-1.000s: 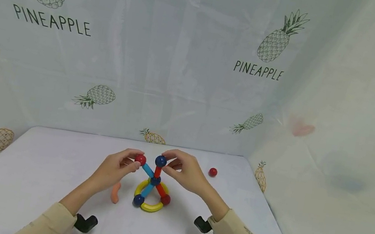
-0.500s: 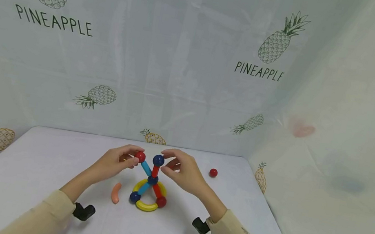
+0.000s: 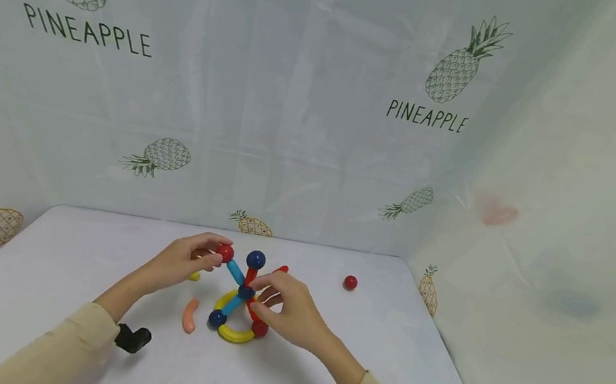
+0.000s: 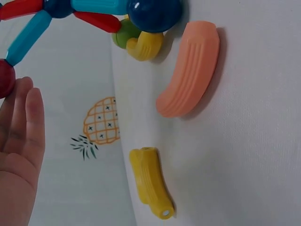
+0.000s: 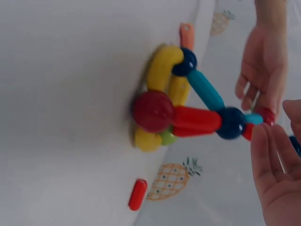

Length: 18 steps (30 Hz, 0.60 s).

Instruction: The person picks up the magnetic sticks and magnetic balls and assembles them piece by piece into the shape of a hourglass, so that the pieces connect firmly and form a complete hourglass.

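On white table (image 3: 382, 333): steady red ball (image 3: 225, 253), pinched in left hand (image 3: 180, 262), 11 o'clock of blue hub (image 3: 245, 292); brace with right hand (image 3: 288, 310), fingers apart.

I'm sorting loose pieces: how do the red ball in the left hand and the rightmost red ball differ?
The held red ball joins a light blue rod; the rightmost red ball is loose. The held one is raised; the rightmost one rests on the table. Both are red.
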Tool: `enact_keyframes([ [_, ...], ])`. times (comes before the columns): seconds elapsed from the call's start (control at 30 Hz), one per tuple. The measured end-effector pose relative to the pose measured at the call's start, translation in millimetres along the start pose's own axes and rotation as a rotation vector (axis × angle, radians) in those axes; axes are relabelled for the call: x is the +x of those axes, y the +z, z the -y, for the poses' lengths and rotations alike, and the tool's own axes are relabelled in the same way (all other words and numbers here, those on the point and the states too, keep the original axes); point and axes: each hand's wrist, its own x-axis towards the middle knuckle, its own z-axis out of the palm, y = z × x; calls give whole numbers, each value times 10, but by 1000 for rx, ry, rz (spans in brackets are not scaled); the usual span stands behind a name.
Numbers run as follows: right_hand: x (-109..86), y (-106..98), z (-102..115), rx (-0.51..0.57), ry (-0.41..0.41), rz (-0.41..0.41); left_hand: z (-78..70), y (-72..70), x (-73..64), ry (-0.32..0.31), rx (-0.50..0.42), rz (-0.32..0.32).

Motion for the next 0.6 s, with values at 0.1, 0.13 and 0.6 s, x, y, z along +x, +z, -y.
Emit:
enact_keyframes([
  [0.1,-1,114,-14,35,8,62,4,-20,-8,-8,2,-17],
  [0.13,2,146,-24,40,11,76,7,-29,-10,-9,4,-20],
  [0.6,133,353,-143,8,32,134,134,-197,-34,-72,23,-88],
])
